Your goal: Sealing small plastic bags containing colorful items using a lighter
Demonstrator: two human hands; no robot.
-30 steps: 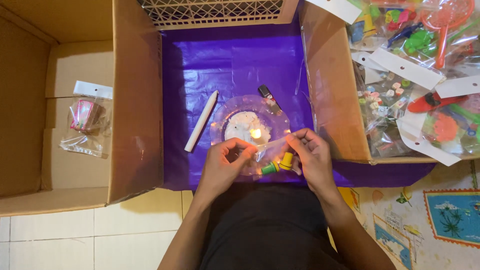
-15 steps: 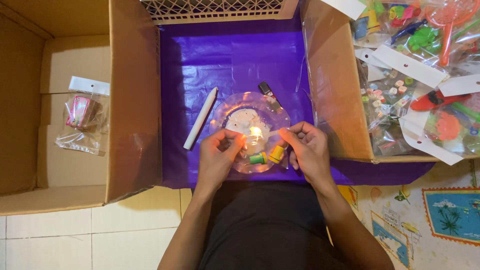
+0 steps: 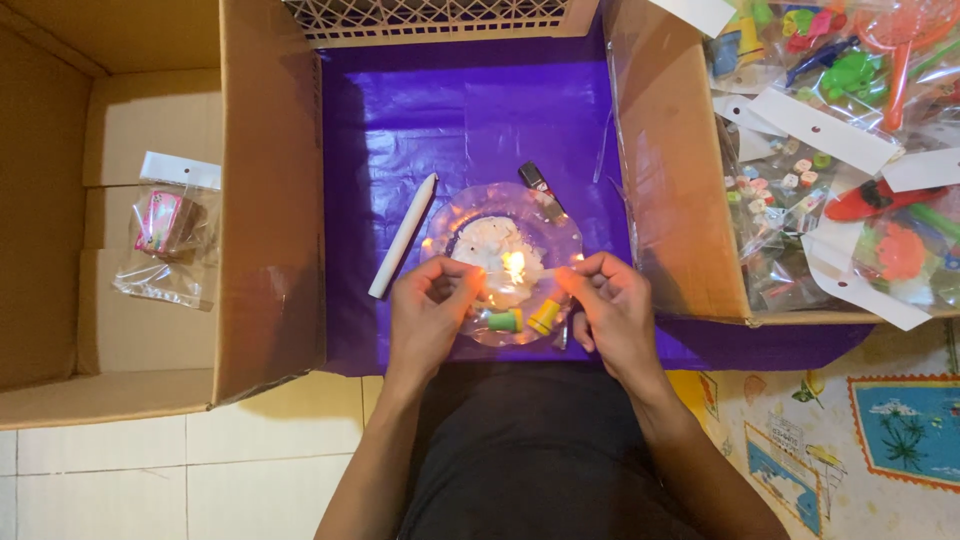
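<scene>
A clear plastic bag (image 3: 500, 240) lies on the purple sheet (image 3: 450, 120). Inside it are a white round piece, a green piece (image 3: 505, 321) and a yellow piece (image 3: 545, 316). My left hand (image 3: 428, 310) pinches the bag's near edge on the left. On the right, my right hand (image 3: 610, 305) pinches the same edge. A white stick (image 3: 403, 235) lies just left of the bag. A small dark tube (image 3: 537, 183) sits at the bag's far side.
An open cardboard box (image 3: 120, 260) on the left holds a bagged pink toy (image 3: 165, 225). Another cardboard box (image 3: 680, 180) on the right is full of bagged colourful toys (image 3: 850, 140). A lattice panel (image 3: 430, 15) runs along the far edge. A patterned mat (image 3: 850, 440) covers the floor at right.
Both hands have shifted a little along the bag's near edge and spread apart. The green and yellow pieces now lie between the hands.
</scene>
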